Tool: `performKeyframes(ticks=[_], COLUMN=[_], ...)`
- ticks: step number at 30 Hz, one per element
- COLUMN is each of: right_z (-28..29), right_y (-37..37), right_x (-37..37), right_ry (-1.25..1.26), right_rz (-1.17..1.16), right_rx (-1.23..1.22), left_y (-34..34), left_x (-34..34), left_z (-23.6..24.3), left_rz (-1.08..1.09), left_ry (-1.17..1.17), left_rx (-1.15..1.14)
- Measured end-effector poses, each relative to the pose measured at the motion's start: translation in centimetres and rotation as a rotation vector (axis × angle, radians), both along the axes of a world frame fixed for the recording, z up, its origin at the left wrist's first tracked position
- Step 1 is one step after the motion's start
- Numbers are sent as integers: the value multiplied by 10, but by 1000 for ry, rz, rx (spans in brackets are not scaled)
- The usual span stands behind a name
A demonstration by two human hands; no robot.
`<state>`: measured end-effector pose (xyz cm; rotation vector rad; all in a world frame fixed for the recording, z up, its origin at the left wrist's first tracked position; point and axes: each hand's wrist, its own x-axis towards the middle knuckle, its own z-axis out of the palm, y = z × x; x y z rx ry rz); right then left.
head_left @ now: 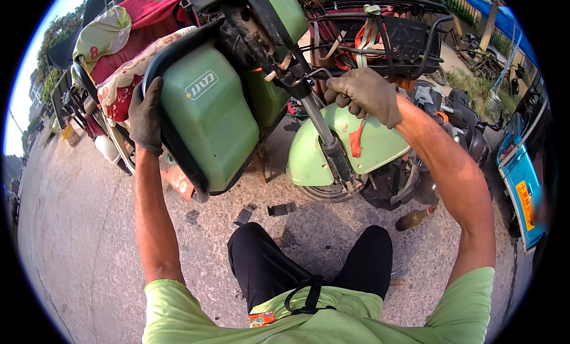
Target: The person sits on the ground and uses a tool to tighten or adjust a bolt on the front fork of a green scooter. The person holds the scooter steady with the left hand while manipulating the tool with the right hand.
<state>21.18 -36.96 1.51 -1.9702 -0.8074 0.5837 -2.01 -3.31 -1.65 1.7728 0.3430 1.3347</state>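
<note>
Brown work gloves cover both hands. At the left, my left hand (146,115) is wrapped round the black-trimmed outer edge of a green front leg shield (208,115) on a scooter-like vehicle, which stands tilted. My right hand (365,95) is closed above the green front mudguard (350,139), beside the fork. From its fingers a thin bent metal rod (320,72), like a hex key, reaches toward the fork top. The palm hides the rest of it. Below runs the shiny fork tube (317,118). A red-orange strip (356,141) marks the mudguard.
Two black brackets (280,209) lie on the concrete before my knees. A brown bottle (414,218) lies to the right. Behind stand a black metal basket (409,44), a parked motorcycle (463,121) and a cloth-covered vehicle (142,41). A blue panel (519,183) is at far right.
</note>
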Motion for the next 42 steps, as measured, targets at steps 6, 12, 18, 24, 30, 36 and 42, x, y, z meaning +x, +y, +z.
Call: performKeyframes(ticks=[6, 12, 18, 24, 30, 36, 42], right_z=[-6, 7, 11, 2, -13, -27, 2], right_y=[0, 4, 3, 2, 4, 1, 4], right_x=[-6, 6, 1, 6, 5, 16, 1], right_ry=[39, 344, 176, -41, -39, -85, 4], right_rz=[18, 14, 103, 173, 27, 66, 60], right_rx=[74, 161, 74, 16, 5, 21, -47], left_y=[6, 1, -1, 2, 3, -1, 5], left_x=[-1, 2, 0, 1, -1, -2, -3], left_z=[-3, -1, 0, -1, -1, 3, -1], left_rz=[5, 13, -34, -9, 20, 49, 41], left_ry=[2, -1, -27, -12, -2, 45, 28], left_rx=[54, -12, -62, -30, -40, -28, -14])
